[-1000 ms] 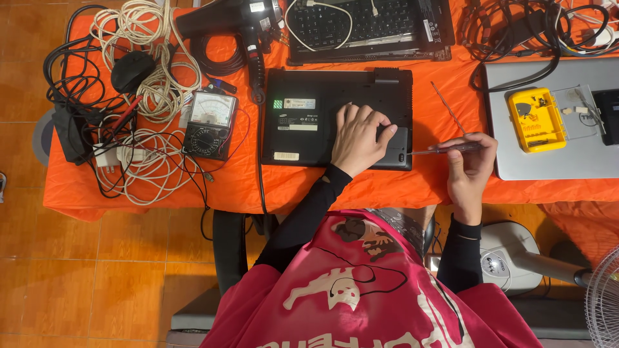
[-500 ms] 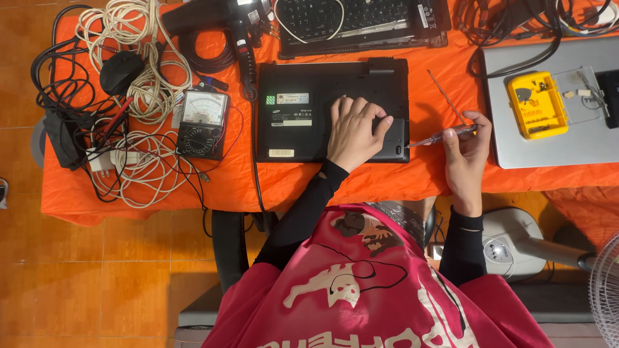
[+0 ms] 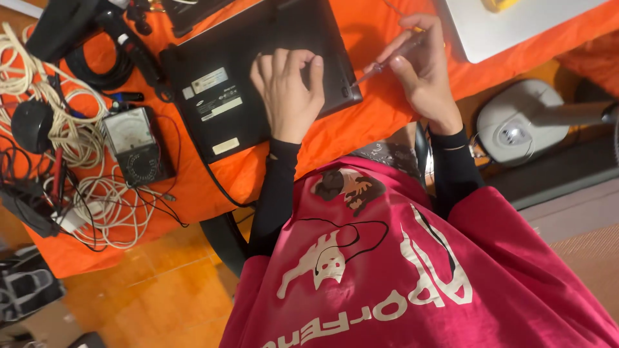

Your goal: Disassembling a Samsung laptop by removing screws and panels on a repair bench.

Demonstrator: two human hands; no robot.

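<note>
A black laptop [image 3: 238,71] lies upside down on the orange-covered table [image 3: 361,129]. My left hand [image 3: 288,90] rests flat on its underside near the right end, fingers slightly spread. My right hand [image 3: 422,71] grips a thin screwdriver [image 3: 387,61]. The tool's tip points at the laptop's lower right corner, close to a screw hole. Both arms wear black sleeves under a red shirt.
An analog multimeter [image 3: 135,145] sits left of the laptop amid tangled white and black cables [image 3: 71,187]. A black heat gun [image 3: 71,29] lies at top left. A silver laptop [image 3: 509,29] is at top right. A fan base [image 3: 522,125] stands on the floor.
The view has tilted and moved closer. My right hand has brought the screwdriver's tip down to the laptop's corner. My left hand stays on the laptop.
</note>
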